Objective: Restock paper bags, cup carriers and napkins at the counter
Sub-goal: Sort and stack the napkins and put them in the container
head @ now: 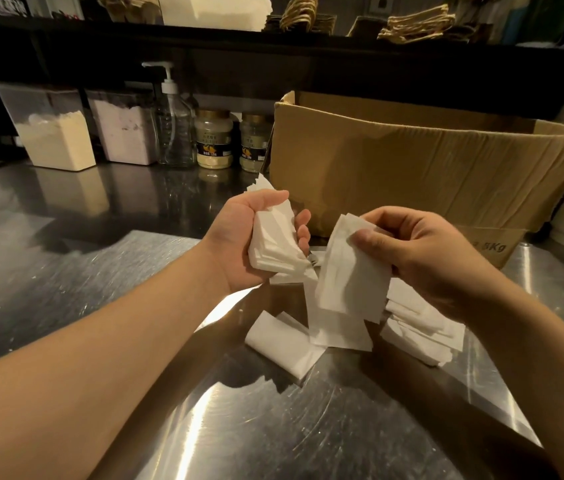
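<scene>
1. Head view: the left hand [239, 237] curls round a stack [275, 242] of folded napkins, held above the counter [66, 271].
2. The right hand [426, 258] pinches 1 napkin [350, 271] between thumb and fingers, just beside the stack.
3. More loose napkins [336, 327] lie scattered on the counter below, in front of the box [412, 168].
4. Risk: the stack looks fanned and uneven; adding the next sheet could let some slip out.
5. Risk: the thin sheet may crease or tear under a tight pinch.
</scene>
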Motion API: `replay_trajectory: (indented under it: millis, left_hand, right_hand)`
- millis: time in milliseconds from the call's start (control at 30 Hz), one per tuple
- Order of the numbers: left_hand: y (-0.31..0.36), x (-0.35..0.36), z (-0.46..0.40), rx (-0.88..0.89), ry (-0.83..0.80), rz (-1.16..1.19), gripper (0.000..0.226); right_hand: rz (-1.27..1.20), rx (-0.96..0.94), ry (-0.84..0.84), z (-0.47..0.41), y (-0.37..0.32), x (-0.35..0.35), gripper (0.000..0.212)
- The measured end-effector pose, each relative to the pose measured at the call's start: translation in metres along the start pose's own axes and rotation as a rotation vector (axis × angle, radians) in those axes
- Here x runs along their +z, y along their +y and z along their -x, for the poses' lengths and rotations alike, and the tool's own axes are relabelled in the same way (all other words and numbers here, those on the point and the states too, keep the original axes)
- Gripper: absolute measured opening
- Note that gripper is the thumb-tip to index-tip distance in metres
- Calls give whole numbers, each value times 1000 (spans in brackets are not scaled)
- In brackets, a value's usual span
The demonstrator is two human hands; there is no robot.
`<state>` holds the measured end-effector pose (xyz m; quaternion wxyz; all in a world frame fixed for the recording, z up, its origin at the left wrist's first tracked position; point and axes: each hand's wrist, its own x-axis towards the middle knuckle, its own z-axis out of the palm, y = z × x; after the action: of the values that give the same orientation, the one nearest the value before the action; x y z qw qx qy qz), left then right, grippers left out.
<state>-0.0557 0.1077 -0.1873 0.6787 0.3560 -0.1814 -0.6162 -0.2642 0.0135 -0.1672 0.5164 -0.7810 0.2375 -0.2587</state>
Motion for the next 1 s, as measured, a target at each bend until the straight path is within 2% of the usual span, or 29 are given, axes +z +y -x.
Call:
replay_trajectory:
  millis: [67,133,233,300,367,500,633,733,900,1000]
  left_hand:
    - [0,2,1,-10,-30,-19,50]
    - [-1,3,2,-17,-85,-59,47]
    - [-3,2,2,-53,-122,-179,56]
    - [-5,1,1,-82,-130,-240,66]
    - [-7,2,0,-93,-154,-279,75]
    - [-10,8,5,-61,-153,-383,65]
    - [-13,9,6,-74,-146,-473,70]
    - [-14,8,7,-83,-179,-505,70]
    - [-15,6,6,-82,-212,-521,61]
    - [-17,5,5,-103,-256,-510,68]
  right_hand:
    - [-52,43,-63,0,0,-2,21]
    - [-203,32,-220,5,-4,-7,9]
    - [-363,-6,-335,12,-10,-8,8]
    - [-257,-38,-260,11,-9,-3,7]
    - [-185,-56,-196,10,-7,4,19]
    - [-249,-109,-154,13,-9,17,15]
    - [-277,-102,-123,14,-8,27,14]
    - [-210,-76,-9,13,-6,31,22]
    - [-261,-79,155,12,-6,35,14]
    - [-251,-86,203,12,-6,37,11]
